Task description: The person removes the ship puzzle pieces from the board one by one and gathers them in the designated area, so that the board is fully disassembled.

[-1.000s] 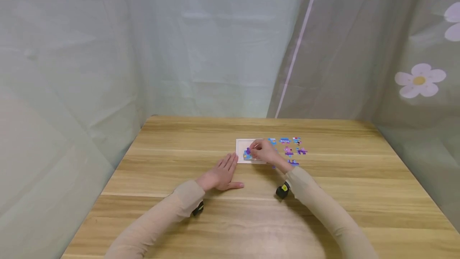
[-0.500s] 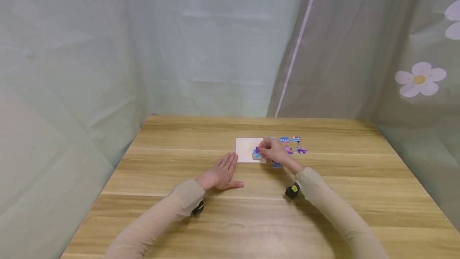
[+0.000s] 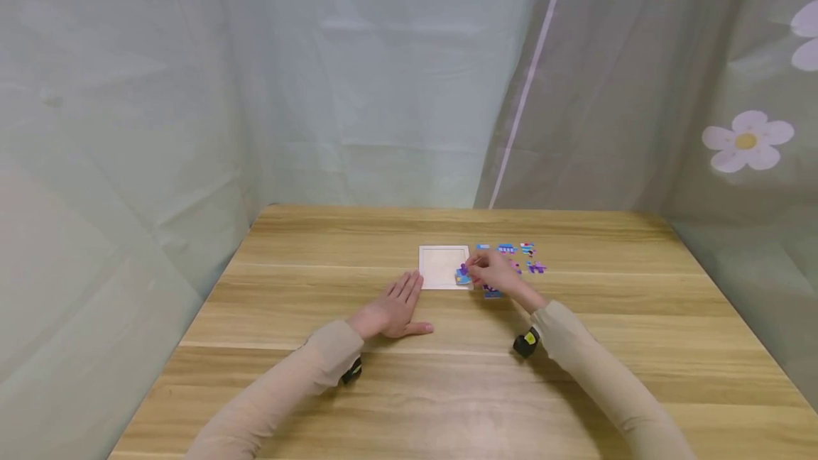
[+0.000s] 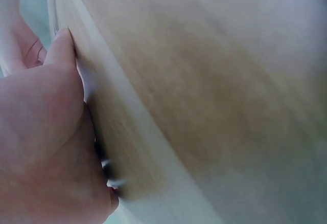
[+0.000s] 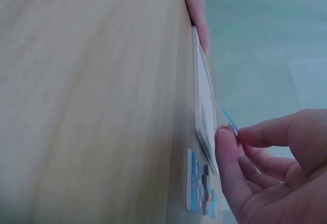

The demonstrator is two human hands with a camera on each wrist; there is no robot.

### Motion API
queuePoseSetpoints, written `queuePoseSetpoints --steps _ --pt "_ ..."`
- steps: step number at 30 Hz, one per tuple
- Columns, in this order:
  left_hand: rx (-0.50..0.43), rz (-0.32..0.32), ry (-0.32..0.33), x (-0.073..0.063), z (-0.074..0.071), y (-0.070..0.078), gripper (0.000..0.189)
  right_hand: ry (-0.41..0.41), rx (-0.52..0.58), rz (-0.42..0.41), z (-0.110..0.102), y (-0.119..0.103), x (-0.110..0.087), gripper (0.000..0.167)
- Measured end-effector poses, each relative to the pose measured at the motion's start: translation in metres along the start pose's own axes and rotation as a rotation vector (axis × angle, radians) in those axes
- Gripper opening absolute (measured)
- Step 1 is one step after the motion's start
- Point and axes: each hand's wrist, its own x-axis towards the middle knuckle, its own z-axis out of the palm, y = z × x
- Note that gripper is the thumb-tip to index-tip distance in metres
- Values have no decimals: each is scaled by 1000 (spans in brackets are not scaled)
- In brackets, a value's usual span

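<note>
A square white puzzle tray (image 3: 441,266) lies on the wooden table, its inner floor bare. My left hand (image 3: 397,307) rests flat with straight fingers, fingertips at the tray's left edge near its lower corner. My right hand (image 3: 498,274) pinches a blue and purple jigsaw piece (image 3: 462,275) between thumb and index finger. That piece hangs over the tray's lower right corner in the head view. From the right wrist view, the pinched piece is seen edge-on, tilted, close above the tray (image 5: 204,101).
To the tray's right lie several loose jigsaw pieces (image 3: 507,248), some partly covered by the right hand. A blue and purple piece (image 3: 492,293) sits near the tray's lower right corner. Curtains (image 3: 383,91) hang behind the table (image 3: 447,403).
My right hand has shifted right with the jigsaw piece, from the tray's middle to its lower right corner. My left hand stays in place.
</note>
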Motion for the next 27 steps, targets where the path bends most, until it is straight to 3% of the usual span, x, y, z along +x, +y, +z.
queuePoseSetpoints --steps 17,27 --pt "-6 12 24 -5 -1 1 100 70 -77 31 -16 11 -10 15" --pt "-11 18 34 -2 2 -1 103 60 11 68 -27 19 -15 18"
